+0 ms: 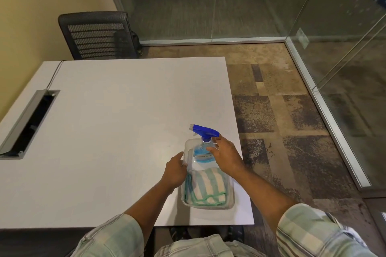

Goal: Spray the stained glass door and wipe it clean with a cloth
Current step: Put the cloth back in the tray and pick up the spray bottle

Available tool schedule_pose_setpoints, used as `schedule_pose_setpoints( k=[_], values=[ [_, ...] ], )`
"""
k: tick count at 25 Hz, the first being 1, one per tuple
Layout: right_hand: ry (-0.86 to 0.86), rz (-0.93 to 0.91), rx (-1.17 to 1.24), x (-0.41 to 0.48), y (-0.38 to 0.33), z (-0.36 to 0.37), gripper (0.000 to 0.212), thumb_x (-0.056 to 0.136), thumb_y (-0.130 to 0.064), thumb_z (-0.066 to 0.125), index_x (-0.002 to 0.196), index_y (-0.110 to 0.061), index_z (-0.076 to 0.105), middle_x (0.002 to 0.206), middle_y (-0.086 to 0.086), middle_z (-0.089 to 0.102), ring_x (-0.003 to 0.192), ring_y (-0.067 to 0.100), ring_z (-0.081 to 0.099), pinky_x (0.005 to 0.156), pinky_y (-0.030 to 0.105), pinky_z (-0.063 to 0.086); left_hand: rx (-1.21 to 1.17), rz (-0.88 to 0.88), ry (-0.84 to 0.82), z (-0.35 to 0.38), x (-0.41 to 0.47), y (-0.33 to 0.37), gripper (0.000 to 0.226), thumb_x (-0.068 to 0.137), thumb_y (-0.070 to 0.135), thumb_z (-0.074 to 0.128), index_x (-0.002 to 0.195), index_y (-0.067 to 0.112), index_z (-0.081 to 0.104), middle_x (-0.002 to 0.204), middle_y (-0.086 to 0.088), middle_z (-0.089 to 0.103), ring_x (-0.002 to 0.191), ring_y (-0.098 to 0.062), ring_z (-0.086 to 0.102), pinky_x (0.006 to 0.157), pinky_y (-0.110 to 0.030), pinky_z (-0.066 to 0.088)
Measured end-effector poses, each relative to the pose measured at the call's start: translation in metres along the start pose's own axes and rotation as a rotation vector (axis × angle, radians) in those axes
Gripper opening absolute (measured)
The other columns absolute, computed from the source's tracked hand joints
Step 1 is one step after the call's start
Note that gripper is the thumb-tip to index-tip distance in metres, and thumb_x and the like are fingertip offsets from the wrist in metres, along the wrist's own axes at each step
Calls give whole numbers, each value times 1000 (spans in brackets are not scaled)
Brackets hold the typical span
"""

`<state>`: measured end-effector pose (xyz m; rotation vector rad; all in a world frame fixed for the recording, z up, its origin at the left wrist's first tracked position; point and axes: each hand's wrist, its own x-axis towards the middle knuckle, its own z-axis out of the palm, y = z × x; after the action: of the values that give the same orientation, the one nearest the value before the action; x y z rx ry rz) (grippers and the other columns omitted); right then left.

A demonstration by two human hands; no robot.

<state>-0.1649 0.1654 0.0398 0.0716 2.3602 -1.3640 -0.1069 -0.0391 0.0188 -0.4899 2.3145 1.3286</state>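
A clear spray bottle (201, 153) with blue liquid and a blue trigger head stands in a clear plastic tray (186, 144) near the table's right front corner. A folded green-and-white striped cloth (206, 186) lies in the near half of the same tray. My right hand (226, 155) is at the bottle's neck, fingers spread around it, touching its right side. My left hand (174, 171) rests on the tray's left rim, fingers curled on the edge. The glass door (344, 52) stands to the right, with smudges on its pane.
The white table (117, 123) has a cable slot (29, 123) at the left. A black mesh chair (97, 35) stands behind it by the wall. Glass partitions (188, 2) close off the back. Patterned carpet (282, 123) runs between table and door.
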Motion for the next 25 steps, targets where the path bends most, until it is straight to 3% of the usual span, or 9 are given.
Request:
schedule_pose_setpoints(
  k=[3,5,10,12,15,17,21,23,25],
  values=[
    [10,-23,-47,1,0,-6,45,104,-16,70,147,-18,54,140,1,63,126,14,61,94,20,48,-57,-30,19,8,-1,4,43,111,12,49,153,19,58,131,-8,76,117,-27,72,101,-46,62],
    [9,-60,-128,-3,1,-12,55,102,-17,73,152,-18,50,150,4,61,131,19,61,101,24,45,-84,-47,25,13,-2,7,45,111,13,48,155,20,56,135,-10,75,119,-27,71,103,-46,61],
    [111,4,-289,-23,26,-22,68,109,-20,63,167,-12,30,174,5,34,160,24,36,126,35,34,-67,-38,31,18,-2,7,46,112,14,47,157,18,54,141,-9,73,124,-28,69,107,-46,59],
    [95,99,-329,-31,39,-23,62,111,-19,57,166,-11,31,169,9,42,154,29,44,120,37,43,-55,-30,32,19,-4,9,43,112,14,45,153,19,57,135,-5,74,119,-26,70,99,-40,59],
    [27,151,-322,-36,53,-19,42,113,-17,48,155,-17,50,134,13,71,112,29,69,87,26,50,-28,-1,32,22,-7,12,39,113,13,42,146,20,62,127,-3,76,109,-21,70,86,-29,54],
    [40,164,-256,-35,58,-17,36,114,-15,46,147,-18,57,122,11,74,95,22,65,83,25,50,2,22,32,23,-10,14,36,115,17,42,147,21,60,132,-3,74,110,-21,69,92,-32,52],
    [-5,135,-217,-34,61,-23,29,114,-24,48,141,-23,58,109,-5,67,83,2,61,68,14,46,145,70,9,26,-15,12,40,117,28,41,154,14,49,143,-4,68,126,-29,67,109,-39,53],
    [-45,98,-235,-35,66,-29,32,114,-33,47,145,-26,54,112,-8,64,81,-5,56,65,9,42,243,62,49,33,-18,8,49,117,27,40,162,8,38,156,-10,58,142,-36,58,120,-46,47],
    [-78,54,-258,-39,70,-36,35,113,-40,45,147,-29,49,129,-5,67,88,-9,56,71,7,42,455,13,127,49,-24,4,59,117,34,39,166,3,27,171,-17,39,160,-39,38,132,-53,33]
  ],
)
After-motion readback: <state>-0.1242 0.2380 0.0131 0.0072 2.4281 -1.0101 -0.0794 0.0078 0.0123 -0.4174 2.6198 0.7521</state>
